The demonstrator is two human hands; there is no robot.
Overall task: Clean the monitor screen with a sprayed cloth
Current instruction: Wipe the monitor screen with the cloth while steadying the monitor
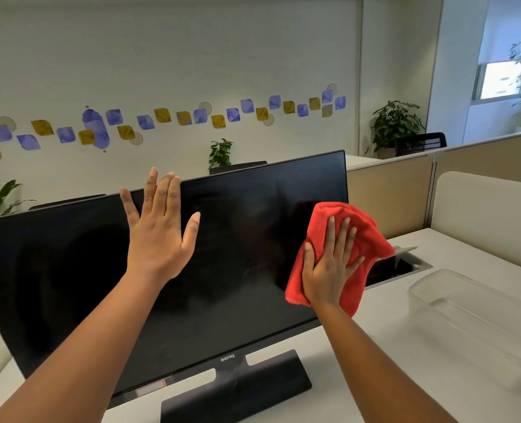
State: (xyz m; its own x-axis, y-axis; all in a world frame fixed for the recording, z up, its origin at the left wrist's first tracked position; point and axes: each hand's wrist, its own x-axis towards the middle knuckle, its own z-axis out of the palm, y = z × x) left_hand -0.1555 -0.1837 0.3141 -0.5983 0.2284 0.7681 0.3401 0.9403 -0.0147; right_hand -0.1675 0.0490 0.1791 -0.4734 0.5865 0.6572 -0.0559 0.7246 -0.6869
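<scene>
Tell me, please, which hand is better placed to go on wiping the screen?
The right hand: it presses the red microfibre cloth against the black monitor screen, while the left hand is open and holds nothing.

one monitor (pixel 222 254), one red cloth (pixel 341 239), two hands (pixel 158 236) (pixel 329 270), one clear plastic container (pixel 473 315), four potted plants (pixel 395 123)
</scene>
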